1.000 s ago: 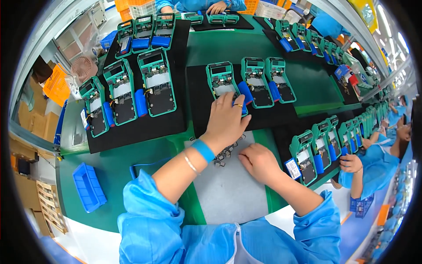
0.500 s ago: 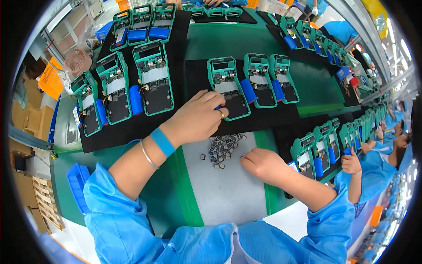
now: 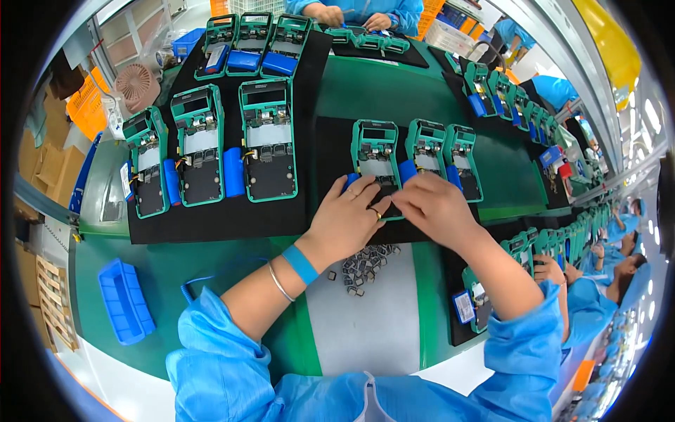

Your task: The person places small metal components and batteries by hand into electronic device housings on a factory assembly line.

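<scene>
In front of me a green device housing [image 3: 376, 164] lies open on a black mat, its circuit boards showing. My left hand [image 3: 343, 224] is closed over its lower left edge, beside a blue battery pack [image 3: 351, 181]; the fingers hide that edge. Over the housing's lower right part, the fingers of my right hand [image 3: 437, 209] are pinched together. What they hold, if anything, is too small to make out. A loose heap of small square metal-and-black parts [image 3: 363, 267] lies on the grey strip [image 3: 373, 327] nearer me.
Similar open housings [image 3: 269, 141] with blue batteries stand in rows at left, beyond and at right. At the left is a blue plastic bin [image 3: 125, 302], with a pink fan [image 3: 136, 87] farther back. Co-workers' hands [image 3: 378, 22] are across the table; others sit along the right.
My right hand has moved from beside the heap of small parts up to the housing, meeting my left hand. My left hand stays on the housing. The whole view has shifted slightly.
</scene>
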`<state>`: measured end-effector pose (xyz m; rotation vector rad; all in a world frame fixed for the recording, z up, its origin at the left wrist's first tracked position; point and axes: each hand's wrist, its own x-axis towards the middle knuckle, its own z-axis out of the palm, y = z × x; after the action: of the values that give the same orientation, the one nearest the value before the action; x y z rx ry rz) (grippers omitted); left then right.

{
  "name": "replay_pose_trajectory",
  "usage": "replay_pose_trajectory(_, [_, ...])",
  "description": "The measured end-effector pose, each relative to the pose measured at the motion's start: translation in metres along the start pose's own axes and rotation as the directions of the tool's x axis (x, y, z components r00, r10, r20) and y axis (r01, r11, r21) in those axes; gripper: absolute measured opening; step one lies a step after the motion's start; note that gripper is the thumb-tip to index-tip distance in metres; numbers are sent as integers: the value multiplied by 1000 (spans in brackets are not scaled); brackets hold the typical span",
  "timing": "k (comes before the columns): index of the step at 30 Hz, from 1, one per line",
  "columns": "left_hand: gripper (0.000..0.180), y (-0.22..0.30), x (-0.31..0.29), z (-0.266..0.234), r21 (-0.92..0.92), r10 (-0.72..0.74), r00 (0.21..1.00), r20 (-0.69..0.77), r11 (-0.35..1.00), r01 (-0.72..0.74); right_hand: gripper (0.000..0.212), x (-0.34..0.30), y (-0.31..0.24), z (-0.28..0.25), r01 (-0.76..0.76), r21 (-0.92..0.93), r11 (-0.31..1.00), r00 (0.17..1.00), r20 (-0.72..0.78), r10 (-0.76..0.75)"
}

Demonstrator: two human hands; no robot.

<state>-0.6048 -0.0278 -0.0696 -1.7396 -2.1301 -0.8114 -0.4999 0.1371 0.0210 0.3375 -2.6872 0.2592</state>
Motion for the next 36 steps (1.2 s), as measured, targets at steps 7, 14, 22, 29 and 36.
replay_pose_trajectory(7, [39, 2, 1, 5, -56, -40, 998, -45, 998, 37, 12, 22, 58, 50, 85, -337, 938, 996, 0, -91])
replay_pose_trajectory(14, [40, 0, -1, 9, -85, -47, 996, -77, 996, 40, 11, 25, 55, 55, 131, -409, 903, 991, 69, -113])
replay_pose_trajectory(22, [36, 0, 0, 13, -90, -39, 991, -125, 996, 28, 13, 28, 53, 54, 212, -520, 828, 977, 141, -161])
replay_pose_trajectory(29, [38, 0, -1, 12, -84, -37, 994, -100, 996, 29, 14, 33, 56, 55, 188, -532, 826, 980, 157, -122])
replay_pose_trajectory(36, [38, 3, 2, 11, -48, -24, 998, -62, 999, 21, 12, 44, 55, 48, 86, -613, 785, 983, 178, 31])
